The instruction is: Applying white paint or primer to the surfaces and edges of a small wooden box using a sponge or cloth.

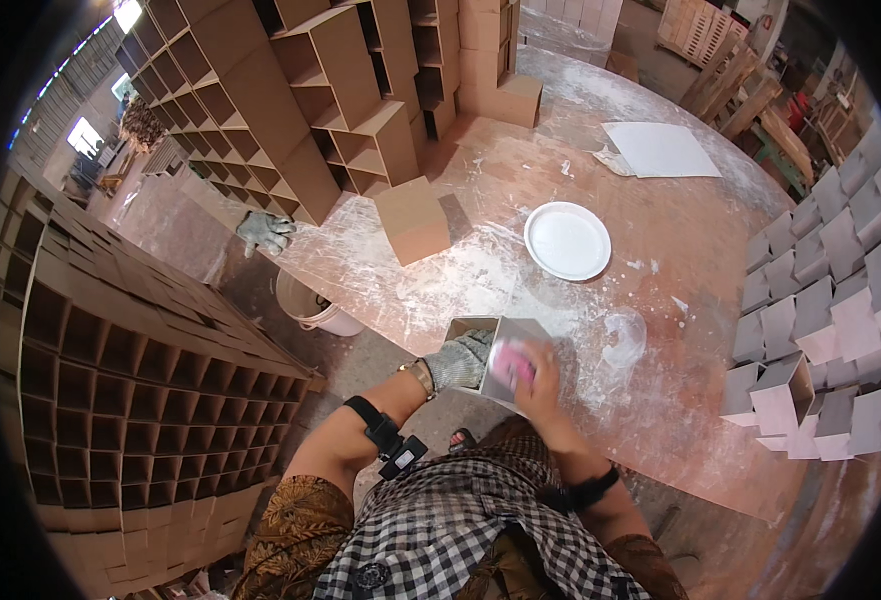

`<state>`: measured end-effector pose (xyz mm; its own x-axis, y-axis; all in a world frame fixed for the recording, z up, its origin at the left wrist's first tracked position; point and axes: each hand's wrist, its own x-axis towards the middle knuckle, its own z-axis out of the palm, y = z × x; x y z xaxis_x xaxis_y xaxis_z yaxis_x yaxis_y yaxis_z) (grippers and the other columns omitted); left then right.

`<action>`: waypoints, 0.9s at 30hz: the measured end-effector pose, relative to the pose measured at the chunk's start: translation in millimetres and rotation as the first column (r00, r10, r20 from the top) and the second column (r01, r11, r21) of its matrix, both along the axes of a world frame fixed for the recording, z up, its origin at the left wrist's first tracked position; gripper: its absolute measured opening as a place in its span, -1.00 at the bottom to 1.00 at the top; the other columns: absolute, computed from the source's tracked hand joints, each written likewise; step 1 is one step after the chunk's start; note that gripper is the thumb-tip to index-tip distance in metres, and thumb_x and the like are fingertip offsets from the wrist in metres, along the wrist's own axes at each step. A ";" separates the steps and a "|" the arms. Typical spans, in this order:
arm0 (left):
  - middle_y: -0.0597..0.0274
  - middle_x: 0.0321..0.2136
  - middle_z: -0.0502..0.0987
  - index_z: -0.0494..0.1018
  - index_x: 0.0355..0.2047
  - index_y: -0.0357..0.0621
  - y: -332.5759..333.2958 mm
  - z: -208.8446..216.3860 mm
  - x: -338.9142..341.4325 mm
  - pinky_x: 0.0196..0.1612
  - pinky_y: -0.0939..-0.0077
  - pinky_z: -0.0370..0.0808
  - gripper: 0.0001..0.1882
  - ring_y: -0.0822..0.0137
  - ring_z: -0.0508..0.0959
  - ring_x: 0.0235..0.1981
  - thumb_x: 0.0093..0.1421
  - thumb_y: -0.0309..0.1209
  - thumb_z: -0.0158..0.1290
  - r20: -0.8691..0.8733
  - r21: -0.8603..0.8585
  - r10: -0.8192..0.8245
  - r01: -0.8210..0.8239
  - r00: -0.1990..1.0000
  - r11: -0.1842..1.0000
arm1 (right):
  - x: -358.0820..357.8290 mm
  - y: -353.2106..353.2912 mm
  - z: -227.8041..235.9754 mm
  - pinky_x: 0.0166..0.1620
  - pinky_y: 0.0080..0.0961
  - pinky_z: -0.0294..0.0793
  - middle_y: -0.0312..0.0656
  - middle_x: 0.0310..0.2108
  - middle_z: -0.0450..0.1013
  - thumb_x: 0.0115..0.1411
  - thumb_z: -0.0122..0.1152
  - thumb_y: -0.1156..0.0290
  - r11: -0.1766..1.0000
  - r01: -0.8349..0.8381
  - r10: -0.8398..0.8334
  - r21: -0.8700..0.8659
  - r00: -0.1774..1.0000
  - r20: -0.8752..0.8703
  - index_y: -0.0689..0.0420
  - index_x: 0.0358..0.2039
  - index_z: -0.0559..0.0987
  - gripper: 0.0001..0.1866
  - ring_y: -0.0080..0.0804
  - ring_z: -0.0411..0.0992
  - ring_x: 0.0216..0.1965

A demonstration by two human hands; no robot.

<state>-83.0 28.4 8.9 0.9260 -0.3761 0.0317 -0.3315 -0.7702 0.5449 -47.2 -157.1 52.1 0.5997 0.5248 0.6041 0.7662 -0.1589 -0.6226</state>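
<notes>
Left hand [461,361], in a grey knit glove, reached into the open side of a small box [525,327]. Its fingers were hidden by the box walls, so whether they were spread, curled or pressed together could not be told. The box sat at the near edge of the worktable [696,400], in front of the person's checked apron [431,530]; its lower part was partly covered by the hands, and whether it rested on the table or was held up could not be made out.

Right hand [539,378], bare, was blurred. Thumb and fingers closed around a pink pad [513,362] against the greyish outer face of the box. Pad outline smeared; its material was unclear, and the fingers hid part of it.

Beyond the box stood a round white dish [568,241], with a pale ring-shaped smear [624,338] nearer the right hand. A brown box [413,222] sat farther left, its inside not visible. An empty grey glove [265,232] lay at the table's left edge, above a bucket [318,306] whose contents were too dark to identify. Grey boxes [841,300] at right ran toward the dark fisheye rim.
</notes>
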 end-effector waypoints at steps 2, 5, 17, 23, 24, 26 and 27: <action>-0.09 -0.16 0.45 0.36 -0.08 -0.18 1.7 -13.0 1.9 -0.03 0.23 0.35 -0.52 0.02 0.45 -0.12 0.04 -0.16 0.00 -0.003 -0.083 0.031 -0.031 1.000 0.996 | 29.9 27.9 6.2 -0.09 -0.22 0.33 0.04 -0.22 0.41 0.09 -0.04 0.53 0.967 0.152 -0.113 0.205 0.975 -0.191 0.21 -0.13 0.43 -0.71 0.02 0.36 -0.19; -0.07 -0.16 0.45 0.39 -0.13 -0.17 3.8 -22.2 4.3 -0.04 0.24 0.36 -0.58 0.02 0.46 -0.14 0.07 -0.17 -0.02 0.114 0.002 -0.036 0.036 0.993 0.999 | 47.2 43.2 21.9 -0.09 -0.23 0.32 0.02 -0.23 0.41 0.11 -0.04 0.51 0.975 0.114 -0.069 0.189 0.971 -0.231 0.21 -0.12 0.42 -0.71 0.03 0.35 -0.20; -0.01 -0.11 0.44 0.39 -0.08 -0.14 16.3 -0.8 -12.1 0.03 0.29 0.31 -0.56 0.08 0.42 -0.07 0.05 -0.21 0.04 0.067 -0.059 0.012 -0.008 0.998 0.998 | -65.8 -47.0 14.4 -0.10 -0.27 0.36 -0.04 -0.23 0.40 0.07 0.03 0.44 0.951 -0.297 0.309 0.091 0.928 -0.209 0.22 -0.17 0.45 -0.71 -0.14 0.39 -0.21; 0.00 -0.11 0.44 0.40 -0.08 -0.12 29.0 28.1 -19.3 0.03 0.30 0.31 -0.57 0.07 0.42 -0.06 0.05 -0.22 0.05 0.201 -0.073 0.049 -0.035 0.978 0.997 | -66.8 -92.6 11.2 -0.01 -0.43 0.34 -0.15 -0.17 0.42 0.21 -0.01 0.44 0.835 0.367 0.015 0.411 0.730 -0.683 0.25 -0.14 0.43 -0.77 -0.42 0.38 -0.14; 0.01 -0.11 0.44 0.40 -0.08 -0.12 31.9 32.6 -19.3 0.04 0.31 0.31 -0.57 0.07 0.42 -0.06 0.04 -0.22 0.05 0.239 -0.077 0.062 -0.045 0.969 0.996 | -64.9 -94.9 14.2 -0.02 -0.44 0.34 -0.15 -0.17 0.42 0.22 -0.01 0.43 0.796 0.408 0.034 0.447 0.708 -0.706 0.25 -0.14 0.43 -0.77 -0.43 0.38 -0.14; 0.01 -0.11 0.44 0.40 -0.08 -0.12 34.2 42.9 -15.4 0.04 0.31 0.30 -0.57 0.07 0.42 -0.06 0.04 -0.23 0.05 0.310 -0.100 0.077 -0.048 0.948 0.994 | -66.5 -105.2 4.7 -0.03 -0.48 0.35 -0.17 -0.17 0.42 0.24 -0.02 0.41 0.728 0.548 0.028 0.412 0.576 -0.817 0.25 -0.14 0.43 -0.77 -0.44 0.39 -0.15; 0.01 -0.11 0.44 0.41 -0.08 -0.12 35.9 47.5 -12.9 0.04 0.31 0.30 -0.57 0.07 0.41 -0.06 0.04 -0.23 0.05 0.343 -0.108 0.081 -0.047 0.936 0.993 | -68.0 -108.9 -0.7 -0.04 -0.50 0.35 -0.17 -0.17 0.42 0.25 -0.03 0.40 0.691 0.614 0.030 0.381 0.502 -0.864 0.26 -0.14 0.43 -0.76 -0.44 0.39 -0.16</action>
<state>-96.0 64.3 56.4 0.8730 -0.2956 0.3878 -0.4646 -0.7458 0.4775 -115.2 -266.1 51.4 0.9913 -0.0552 -0.1196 -0.0917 0.3624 -0.9275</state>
